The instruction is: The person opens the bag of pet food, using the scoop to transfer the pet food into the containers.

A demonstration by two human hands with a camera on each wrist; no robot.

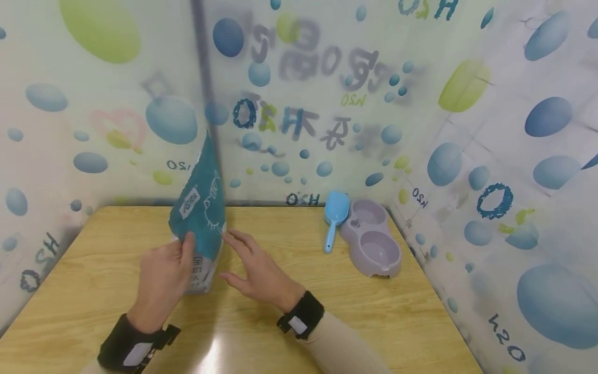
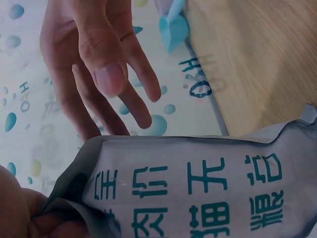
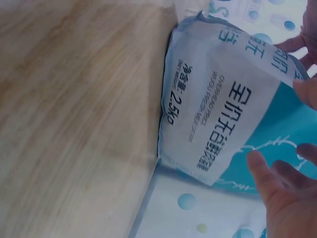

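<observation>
A teal and white cat food bag stands upright on the table, its top drawn up to a point. Its printed side panel fills the lower left wrist view. My left hand grips the bag's near left edge, thumb laid over the front. At the bag's right side is my right hand, fingers spread and fingertips right at the bag's edge. From the right wrist, the front of the bag shows "2.5kg", with my right hand's fingers over the teal part.
Toward the back right of the wooden table sits a grey-purple double pet bowl. A light blue scoop leans by its left side, handle pointing toward me. Patterned curtain walls close off the back and sides.
</observation>
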